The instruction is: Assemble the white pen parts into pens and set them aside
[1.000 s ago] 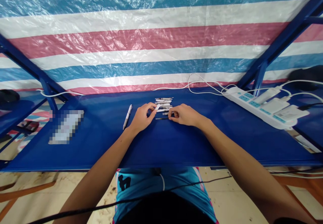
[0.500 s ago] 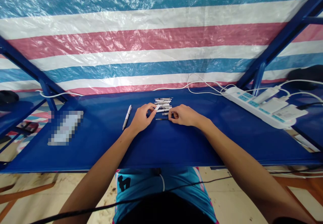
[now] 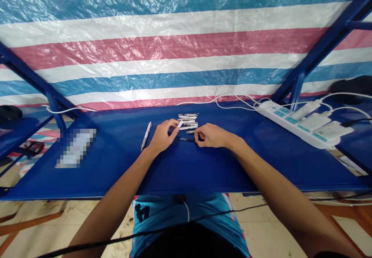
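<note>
R hand (image 3: 212, 135) has eased back to the end of a thin dark pen refill (image 3: 186, 139), fingers curled, grip unclear, while L hand (image 3: 162, 135) pinches a white pen barrel (image 3: 180, 123) by the parallel-stacked pens (image 3: 187, 122) on the blue bench (image 3: 116, 172).

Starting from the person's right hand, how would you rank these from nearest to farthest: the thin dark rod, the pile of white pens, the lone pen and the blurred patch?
1. The thin dark rod and the pile of white pens are too close to call, both just left of the right hand.
2. The lone pen, further left.
3. The blurred patch, farthest left.
</note>
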`<state>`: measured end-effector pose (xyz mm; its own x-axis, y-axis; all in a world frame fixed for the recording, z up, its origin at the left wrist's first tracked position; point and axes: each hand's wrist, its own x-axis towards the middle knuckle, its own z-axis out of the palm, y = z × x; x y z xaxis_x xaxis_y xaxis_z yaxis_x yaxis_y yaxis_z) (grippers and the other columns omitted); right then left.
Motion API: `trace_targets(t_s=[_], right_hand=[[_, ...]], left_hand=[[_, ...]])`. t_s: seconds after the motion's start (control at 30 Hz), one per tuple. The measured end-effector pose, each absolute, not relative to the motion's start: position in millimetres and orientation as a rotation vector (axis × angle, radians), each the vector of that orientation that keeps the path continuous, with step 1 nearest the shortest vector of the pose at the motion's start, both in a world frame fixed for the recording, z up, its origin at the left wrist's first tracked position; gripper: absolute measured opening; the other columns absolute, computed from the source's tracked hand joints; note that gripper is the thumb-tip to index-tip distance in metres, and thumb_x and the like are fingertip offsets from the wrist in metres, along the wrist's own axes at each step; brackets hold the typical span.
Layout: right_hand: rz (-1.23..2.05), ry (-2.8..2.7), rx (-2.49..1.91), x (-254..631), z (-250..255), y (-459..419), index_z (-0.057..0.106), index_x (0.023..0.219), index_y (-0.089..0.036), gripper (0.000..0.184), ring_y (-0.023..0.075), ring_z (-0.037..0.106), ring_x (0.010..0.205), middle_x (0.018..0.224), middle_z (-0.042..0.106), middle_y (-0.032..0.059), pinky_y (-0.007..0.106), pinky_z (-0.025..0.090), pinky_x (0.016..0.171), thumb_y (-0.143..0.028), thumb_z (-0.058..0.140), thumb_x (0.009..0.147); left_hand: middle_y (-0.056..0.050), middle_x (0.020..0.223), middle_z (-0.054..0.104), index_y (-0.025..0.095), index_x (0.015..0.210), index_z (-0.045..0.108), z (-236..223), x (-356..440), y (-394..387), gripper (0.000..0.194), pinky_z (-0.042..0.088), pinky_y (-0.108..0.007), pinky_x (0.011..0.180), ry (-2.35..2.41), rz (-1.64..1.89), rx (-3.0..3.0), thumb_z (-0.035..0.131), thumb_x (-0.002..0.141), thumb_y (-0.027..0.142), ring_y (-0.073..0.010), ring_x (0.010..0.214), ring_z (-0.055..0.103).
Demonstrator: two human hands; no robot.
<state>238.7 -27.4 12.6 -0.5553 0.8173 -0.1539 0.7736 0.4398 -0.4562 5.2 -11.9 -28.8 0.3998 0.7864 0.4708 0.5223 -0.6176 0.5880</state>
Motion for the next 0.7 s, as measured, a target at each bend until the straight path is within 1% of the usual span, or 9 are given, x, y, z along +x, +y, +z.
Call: trace_targets(t_s=[0.13,0.3,0.5,0.7], right_hand=[[0.795,-2.485,-1.396,243,10,-25,0.070,0.073,-0.020,0.007,0.0121,0.055,0.060,0.067,0.064,-0.0020,0.025,0.038,0.063,-0.014,0.066,0.075],[0.829,-2.323,-1.241,251,7,-22,0.067,0.072,-0.019,0.005,0.0132,0.058,0.062,0.068,0.067,-0.0006,0.026,0.042,0.065,-0.019,0.063,0.074],[0.767,-2.216,-1.108,256,7,-21,0.064,0.071,-0.021,0.007,0.0132,0.058,0.061,0.069,0.068,0.0004,0.026,0.044,0.063,-0.021,0.058,0.073],[0.716,-2.141,-1.068,256,3,-18,0.061,0.072,-0.020,0.005,0.0124,0.058,0.059,0.068,0.068,0.0000,0.025,0.044,0.062,-0.023,0.057,0.073]], left_hand=[[-0.003,0.084,0.075,0.022,0.098,0.068,-27,5,-12,0.012,0.051,-0.029,0.071,1.140,1.099,2.312,0.056,0.097,0.026,-0.0196,0.079,0.070],[-0.003,0.083,0.073,0.021,0.095,0.067,-27,3,-10,0.013,0.052,-0.029,0.072,1.159,1.159,2.353,0.056,0.097,0.028,-0.0189,0.078,0.068],[-0.003,0.082,0.071,0.020,0.096,0.067,-30,2,-7,0.013,0.053,-0.030,0.073,1.169,1.205,2.379,0.056,0.097,0.026,-0.0190,0.077,0.066],[-0.003,0.081,0.068,0.020,0.098,0.068,-30,1,-6,0.011,0.054,-0.031,0.076,1.153,1.203,2.397,0.058,0.096,0.025,-0.0189,0.078,0.064]])
